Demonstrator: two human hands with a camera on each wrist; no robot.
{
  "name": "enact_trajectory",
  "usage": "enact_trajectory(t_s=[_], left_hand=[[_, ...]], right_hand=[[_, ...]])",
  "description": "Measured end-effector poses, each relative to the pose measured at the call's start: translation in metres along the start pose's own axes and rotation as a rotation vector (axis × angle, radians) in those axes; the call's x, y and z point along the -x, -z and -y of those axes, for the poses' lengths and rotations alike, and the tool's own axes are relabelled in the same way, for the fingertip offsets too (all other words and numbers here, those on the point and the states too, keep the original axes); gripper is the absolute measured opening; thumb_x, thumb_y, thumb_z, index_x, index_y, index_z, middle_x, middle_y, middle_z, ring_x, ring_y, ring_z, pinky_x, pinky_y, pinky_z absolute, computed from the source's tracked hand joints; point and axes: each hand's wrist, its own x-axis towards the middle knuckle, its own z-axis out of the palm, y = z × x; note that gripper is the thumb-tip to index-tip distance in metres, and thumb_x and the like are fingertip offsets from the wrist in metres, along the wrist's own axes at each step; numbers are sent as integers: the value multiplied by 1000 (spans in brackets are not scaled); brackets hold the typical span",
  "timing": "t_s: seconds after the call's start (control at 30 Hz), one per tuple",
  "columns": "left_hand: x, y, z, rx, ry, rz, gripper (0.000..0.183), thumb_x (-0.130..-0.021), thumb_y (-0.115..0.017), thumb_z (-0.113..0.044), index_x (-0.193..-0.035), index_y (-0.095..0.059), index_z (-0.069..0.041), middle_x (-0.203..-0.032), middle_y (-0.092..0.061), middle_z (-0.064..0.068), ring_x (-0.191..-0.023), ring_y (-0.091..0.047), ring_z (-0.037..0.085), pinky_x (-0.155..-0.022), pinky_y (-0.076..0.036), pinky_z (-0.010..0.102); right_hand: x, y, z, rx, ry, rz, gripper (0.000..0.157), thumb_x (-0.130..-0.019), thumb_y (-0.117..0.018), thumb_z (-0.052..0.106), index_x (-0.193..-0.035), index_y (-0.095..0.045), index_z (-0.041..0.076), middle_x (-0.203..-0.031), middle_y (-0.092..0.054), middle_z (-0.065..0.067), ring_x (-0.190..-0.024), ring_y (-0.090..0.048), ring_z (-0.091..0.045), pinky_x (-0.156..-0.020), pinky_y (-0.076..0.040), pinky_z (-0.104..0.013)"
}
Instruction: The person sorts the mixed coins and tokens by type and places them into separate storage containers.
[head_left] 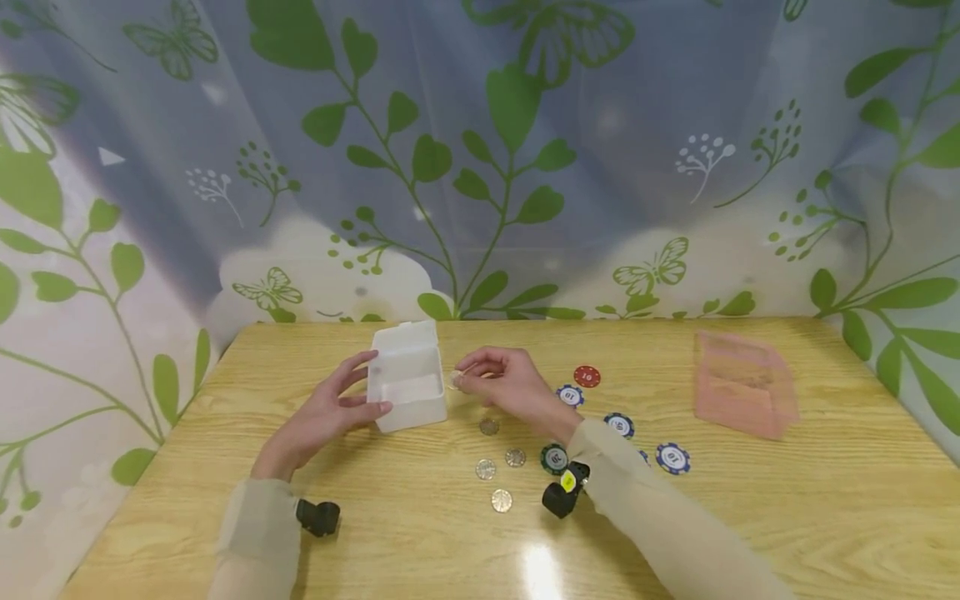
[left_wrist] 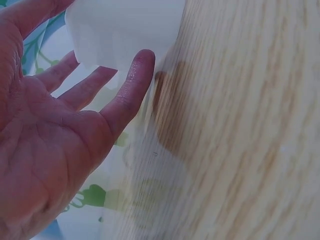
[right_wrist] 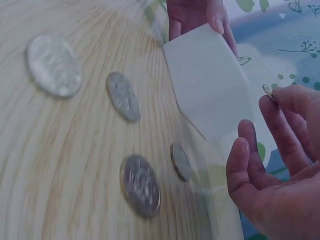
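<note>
Coin (right_wrist: pixel 268 90) sits pinched at the fingertips of my right hand (head_left: pixel 510 382), just beside the open white box (head_left: pixel 412 415). My left hand (head_left: pixel 336 410) grips this box at its side, the fingers spread and the thumb near its front corner. For doing this well, I judge that a light pinch is enough, because such a thin disc could slip or turn; the left hand should hold the box steady, without pressing its wall inward. The box looks like smooth plastic, rectangular, with its lid (head_left: pixel 406 336) raised. Four more coins (head_left: pixel 486 469), round, metallic and embossed, lie on the wood-grained table (head_left: pixel 405 533). Patterned poker chips (head_left: pixel 672 458) lie to the right, and farther a thin pink pouch (head_left: pixel 738 387).
</note>
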Motion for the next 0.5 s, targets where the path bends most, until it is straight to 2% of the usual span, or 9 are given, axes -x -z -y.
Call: enact_trajectory(t_s=[0.13, 0.33, 0.5], left_hand=[[-1, 2, -1, -2, -3, -2, 87, -95, -75, -27, -162, -20, -26, -170, -19, 16, -147, -38, 49, -105, -52, 48], [-2, 1, -1, 21, -1, 9, 86, -95, -74, -25, -162, -20, -26, -170, -18, 17, -147, -38, 49, -104, -52, 46], [-3, -1, -1, 18, 5, 8, 87, -95, -75, -26, -162, -20, -26, -170, -17, 17, -147, -37, 50, -104, -52, 46]], right_hand=[[-6, -10, 3, -35, 7, -22, 22, -92, -77, 19, -112, -73, 10, -101, -75, -4, -92, -69, -22, -77, -60, -38], [-13, -23, 7, -63, 4, -65, 20, -92, -77, 18, -110, -74, 10, -97, -77, -3, -97, -73, -30, -72, -59, -34], [-18, -28, 9, -55, -8, -91, 18, -91, -78, 19, -105, -75, 8, -91, -77, 0, -81, -69, -20, -66, -57, -30]])
